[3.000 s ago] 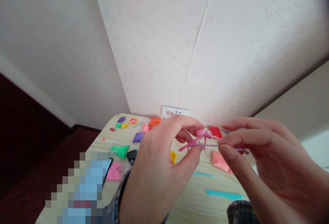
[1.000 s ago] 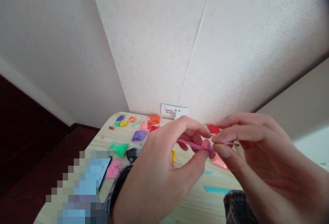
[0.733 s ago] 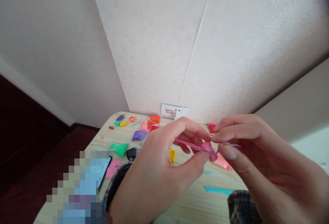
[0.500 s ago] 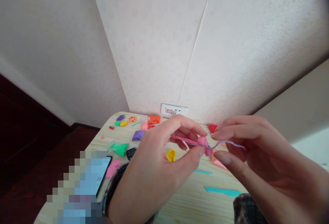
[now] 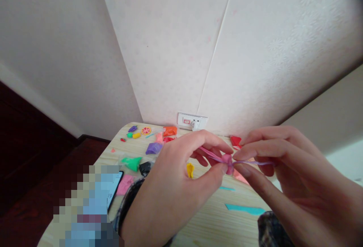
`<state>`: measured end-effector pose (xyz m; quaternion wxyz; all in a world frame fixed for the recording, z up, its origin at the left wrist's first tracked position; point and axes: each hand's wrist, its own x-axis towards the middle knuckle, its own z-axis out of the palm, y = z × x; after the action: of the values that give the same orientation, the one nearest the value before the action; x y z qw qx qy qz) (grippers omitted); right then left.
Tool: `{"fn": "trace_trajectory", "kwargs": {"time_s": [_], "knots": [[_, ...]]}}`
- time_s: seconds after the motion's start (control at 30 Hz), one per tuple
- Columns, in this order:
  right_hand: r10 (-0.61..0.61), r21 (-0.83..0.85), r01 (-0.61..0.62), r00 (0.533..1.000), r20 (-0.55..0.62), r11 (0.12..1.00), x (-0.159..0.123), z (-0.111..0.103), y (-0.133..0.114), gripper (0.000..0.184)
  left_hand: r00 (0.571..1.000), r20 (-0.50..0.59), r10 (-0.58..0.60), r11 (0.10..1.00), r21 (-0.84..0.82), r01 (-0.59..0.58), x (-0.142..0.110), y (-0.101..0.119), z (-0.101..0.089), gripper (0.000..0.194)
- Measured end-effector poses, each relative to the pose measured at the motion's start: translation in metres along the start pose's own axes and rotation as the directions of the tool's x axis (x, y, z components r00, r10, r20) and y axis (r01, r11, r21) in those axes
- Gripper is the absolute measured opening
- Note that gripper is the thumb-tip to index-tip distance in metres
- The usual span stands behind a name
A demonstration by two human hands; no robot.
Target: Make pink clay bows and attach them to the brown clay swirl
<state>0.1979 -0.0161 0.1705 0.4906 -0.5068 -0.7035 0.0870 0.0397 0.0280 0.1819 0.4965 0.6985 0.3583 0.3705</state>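
My left hand (image 5: 181, 179) pinches a small pink clay piece (image 5: 227, 160) between thumb and fingers, held above the table. Thin pink strands (image 5: 210, 153) run back from the piece under the left fingers. Out of its right side comes a thin purple strand (image 5: 258, 162). My right hand (image 5: 283, 171) is closed in a pinch on this purple strand, thumb and fingertip right beside the pink piece. Below the hands lie a turquoise knife-shaped tool (image 5: 245, 209) and a thinner turquoise tool (image 5: 227, 188), partly hidden by my left hand.
Several clay packets lie around, among them green (image 5: 132, 163), purple (image 5: 154, 148), orange (image 5: 170, 131) and red (image 5: 235, 141). Small fruit shapes, including a citrus slice (image 5: 146, 131), sit at the far left corner. A phone (image 5: 115, 190) lies left. Behind is a wall socket (image 5: 192, 121).
My right thumb and fingers, apart before, have closed on the purple strand close to the pink piece. The strand is now straighter. My left hand has shifted slightly right with the piece.
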Motion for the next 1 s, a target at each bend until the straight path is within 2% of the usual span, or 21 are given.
{"fn": "trace_trajectory", "kwargs": {"time_s": [0.27, 0.6, 0.8, 1.0], "knots": [[-0.025, -0.015, 0.026, 0.999, 0.032, 1.000, 0.0011, -0.0007, 0.0027, 0.007, 0.999, 0.016, 0.028, 0.999, 0.038, -0.029, 0.0001, -0.0007, 0.0006, 0.017], [0.068, 0.052, -0.068, 0.998, 0.013, 0.996, -0.0016, 0.0053, -0.0039, 0.009, 0.998, 0.039, 0.058, 0.992, 0.112, -0.062, -0.0007, -0.0047, 0.0019, 0.020], [0.029, 0.037, -0.032, 0.997, 0.072, 0.999, -0.0008, 0.0023, 0.0004, 0.013, 0.996, 0.057, 0.064, 0.991, 0.117, -0.070, 0.0011, -0.0052, 0.0020, 0.014], [0.017, 0.044, -0.021, 0.996, 0.083, 0.999, -0.0007, 0.0017, -0.0005, 0.012, 0.997, 0.050, 0.062, 0.992, 0.109, -0.067, 0.0008, -0.0052, 0.0007, 0.017]]}}
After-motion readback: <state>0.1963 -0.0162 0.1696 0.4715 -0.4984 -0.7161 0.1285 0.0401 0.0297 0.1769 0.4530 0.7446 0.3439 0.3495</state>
